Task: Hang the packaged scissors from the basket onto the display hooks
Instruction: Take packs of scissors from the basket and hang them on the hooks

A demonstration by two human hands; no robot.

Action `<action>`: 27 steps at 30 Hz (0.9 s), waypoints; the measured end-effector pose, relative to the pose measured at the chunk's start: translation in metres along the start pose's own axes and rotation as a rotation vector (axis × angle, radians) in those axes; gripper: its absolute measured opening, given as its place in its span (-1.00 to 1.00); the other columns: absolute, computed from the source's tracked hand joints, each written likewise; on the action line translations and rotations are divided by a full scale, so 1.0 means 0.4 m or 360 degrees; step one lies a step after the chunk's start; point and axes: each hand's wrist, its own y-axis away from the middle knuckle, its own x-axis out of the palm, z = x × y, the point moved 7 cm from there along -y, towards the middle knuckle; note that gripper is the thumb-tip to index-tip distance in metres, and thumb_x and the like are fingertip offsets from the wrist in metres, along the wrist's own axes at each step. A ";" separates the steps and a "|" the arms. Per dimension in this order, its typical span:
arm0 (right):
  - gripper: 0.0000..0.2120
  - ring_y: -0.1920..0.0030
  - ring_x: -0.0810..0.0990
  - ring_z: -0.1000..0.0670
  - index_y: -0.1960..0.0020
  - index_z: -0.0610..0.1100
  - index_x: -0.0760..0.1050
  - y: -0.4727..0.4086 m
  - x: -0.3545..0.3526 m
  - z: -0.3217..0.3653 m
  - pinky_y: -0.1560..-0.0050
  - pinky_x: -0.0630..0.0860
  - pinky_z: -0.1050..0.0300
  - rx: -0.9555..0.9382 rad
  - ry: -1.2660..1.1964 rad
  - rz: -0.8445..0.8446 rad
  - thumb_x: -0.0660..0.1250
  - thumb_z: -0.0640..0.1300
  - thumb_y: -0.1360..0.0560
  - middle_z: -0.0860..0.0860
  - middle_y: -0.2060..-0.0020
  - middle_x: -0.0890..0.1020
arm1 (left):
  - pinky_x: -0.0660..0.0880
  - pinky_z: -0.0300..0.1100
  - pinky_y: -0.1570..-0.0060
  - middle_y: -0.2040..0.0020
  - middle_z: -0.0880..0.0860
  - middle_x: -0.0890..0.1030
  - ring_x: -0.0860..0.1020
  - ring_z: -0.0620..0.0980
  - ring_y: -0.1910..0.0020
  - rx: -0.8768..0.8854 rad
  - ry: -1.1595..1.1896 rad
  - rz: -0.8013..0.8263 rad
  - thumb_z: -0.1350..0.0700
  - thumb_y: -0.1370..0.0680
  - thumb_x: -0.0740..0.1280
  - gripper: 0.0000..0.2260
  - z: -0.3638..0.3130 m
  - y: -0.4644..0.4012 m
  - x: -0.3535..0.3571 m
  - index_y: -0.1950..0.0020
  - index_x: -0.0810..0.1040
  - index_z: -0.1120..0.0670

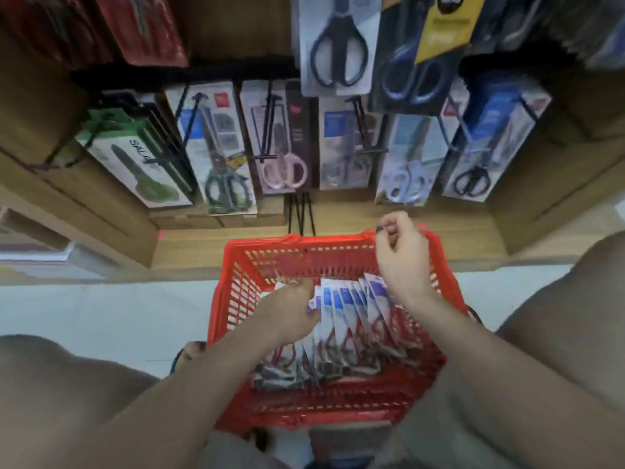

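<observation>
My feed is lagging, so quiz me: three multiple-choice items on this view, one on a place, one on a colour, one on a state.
1. Where are the blue-and-white packs?
A. inside the basket
B. on the floor
C. on the top hooks

2. What colour is the basket?
A. green
B. red
C. black

3. What is the left hand doing?
A. hanging idle beside the basket
B. reaching into the packs
C. holding a pack up at a hook

Key:
1 A, the packs stand in a row between the basket's walls.
2 B, its mesh walls and rim are red.
3 B, its fingers are down among the left end of the row, while the right hand is raised over the far rim with curled fingers.
</observation>
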 end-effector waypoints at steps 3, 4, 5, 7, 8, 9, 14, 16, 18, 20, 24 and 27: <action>-0.88 0.15 0.59 0.06 -0.10 -0.15 0.55 0.043 0.056 -0.159 0.14 0.38 0.13 0.0335 0.0251 0.0332 0.32 -0.27 -0.58 0.03 0.18 0.61 | 0.52 0.02 -0.21 -0.45 0.21 0.50 0.54 0.22 -0.32 -0.0201 0.0166 0.0328 -0.08 -0.72 0.27 -0.50 0.032 -0.047 0.134 -0.56 0.31 0.17; -0.82 0.01 0.63 -0.08 -0.19 -0.18 0.55 0.063 0.084 -0.219 0.09 0.39 0.13 0.0484 0.0360 0.0527 0.33 -0.23 -0.59 -0.05 0.07 0.64 | 0.49 0.01 -0.20 -0.47 0.23 0.48 0.54 0.23 -0.34 -0.0262 0.0256 0.0387 -0.09 -0.72 0.26 -0.45 0.038 -0.063 0.164 -0.61 0.26 0.17; -0.75 -0.09 0.64 -0.15 -0.27 -0.20 0.53 0.086 0.102 -0.277 0.05 0.41 0.11 0.0628 0.0464 0.0690 0.33 -0.19 -0.60 -0.14 -0.05 0.65 | 0.48 0.00 -0.20 -0.49 0.24 0.47 0.53 0.24 -0.37 -0.0317 0.0366 0.0413 -0.11 -0.72 0.26 -0.41 0.039 -0.079 0.188 -0.64 0.22 0.17; -0.63 -0.24 0.61 -0.23 -0.39 -0.23 0.48 0.133 0.107 -0.366 -0.11 0.50 0.04 0.0837 0.0606 0.0885 0.30 -0.14 -0.61 -0.26 -0.23 0.62 | 0.45 0.00 -0.24 -0.54 0.21 0.43 0.50 0.23 -0.42 -0.0405 0.0618 0.0411 -0.14 -0.71 0.28 -0.37 0.023 -0.107 0.227 -0.66 0.21 0.14; -0.58 -0.28 0.59 -0.24 -0.45 -0.20 0.46 0.155 0.100 -0.397 -0.17 0.51 0.04 0.0917 0.0636 0.0930 0.29 -0.11 -0.62 -0.26 -0.29 0.60 | 0.45 0.00 -0.25 -0.55 0.18 0.42 0.50 0.21 -0.42 -0.0431 0.0741 0.0405 -0.16 -0.70 0.29 -0.36 0.010 -0.118 0.247 -0.66 0.21 0.12; -0.55 -0.30 0.59 -0.24 -0.47 -0.17 0.45 0.175 0.092 -0.422 -0.18 0.51 0.06 0.1005 0.0639 0.0947 0.30 -0.07 -0.61 -0.25 -0.31 0.60 | 0.45 -0.02 -0.24 -0.53 0.17 0.44 0.51 0.19 -0.41 -0.0448 0.0856 0.0404 -0.17 -0.69 0.30 -0.36 -0.006 -0.129 0.268 -0.66 0.22 0.11; -0.59 0.00 0.64 -0.15 -0.31 -0.10 0.58 0.229 0.092 -0.487 0.10 0.44 0.16 0.1394 0.0446 0.1041 0.42 -0.05 -0.49 -0.12 -0.06 0.66 | 0.47 -0.13 -0.11 -0.54 0.13 0.47 0.55 0.08 -0.28 -0.0464 0.1144 0.0474 -0.30 -0.64 0.31 -0.27 -0.091 -0.143 0.352 -0.68 0.21 0.05; -0.61 0.13 0.61 -0.04 -0.25 -0.04 0.53 0.237 0.095 -0.494 0.19 0.46 0.16 0.1477 0.0329 0.1029 0.46 -0.07 -0.44 -0.02 0.06 0.64 | 0.44 -0.08 -0.21 -0.57 0.13 0.44 0.53 0.14 -0.39 -0.0468 0.1209 0.0488 -0.31 -0.65 0.27 -0.28 -0.102 -0.148 0.369 -0.69 0.21 0.03; -0.68 0.19 0.59 0.04 -0.10 -0.02 0.47 0.237 0.093 -0.500 0.26 0.46 0.18 0.1485 0.0251 0.0951 0.50 -0.09 -0.41 0.05 0.15 0.61 | 0.42 -0.04 -0.31 -0.56 0.15 0.45 0.51 0.17 -0.43 -0.0477 0.1312 0.0500 -0.30 -0.64 0.26 -0.31 -0.102 -0.155 0.378 -0.67 0.26 0.03; -0.74 0.12 0.68 -0.03 -0.08 -0.04 0.53 0.237 0.100 -0.498 0.14 0.60 0.09 0.1467 0.0170 0.0942 0.49 -0.09 -0.43 -0.02 0.10 0.68 | 0.43 0.09 -0.44 -0.48 0.16 0.53 0.54 0.17 -0.39 -0.0464 0.1398 0.0531 -0.30 -0.63 0.26 -0.35 -0.102 -0.161 0.384 -0.61 0.35 0.06; -0.86 0.05 0.71 -0.06 0.01 -0.09 0.69 0.240 0.127 -0.486 -0.09 0.65 0.02 0.1415 0.0041 0.0977 0.44 -0.07 -0.48 -0.05 0.07 0.74 | 0.57 0.26 -0.31 -0.26 0.22 0.66 0.67 0.22 -0.19 -0.0535 0.1493 0.0447 -0.23 -0.67 0.30 -0.48 -0.078 -0.175 0.384 -0.42 0.49 0.15; -0.74 -0.07 0.65 -0.07 -0.18 -0.10 0.64 0.244 0.116 -0.503 -0.14 0.58 0.05 0.1430 0.0078 0.0845 0.42 0.00 -0.55 -0.05 -0.10 0.70 | 0.69 0.16 -0.10 -0.07 0.21 0.71 0.74 0.18 0.07 -0.0573 0.1551 0.0396 0.07 -0.69 0.36 -0.77 -0.061 -0.184 0.393 -0.26 0.50 0.18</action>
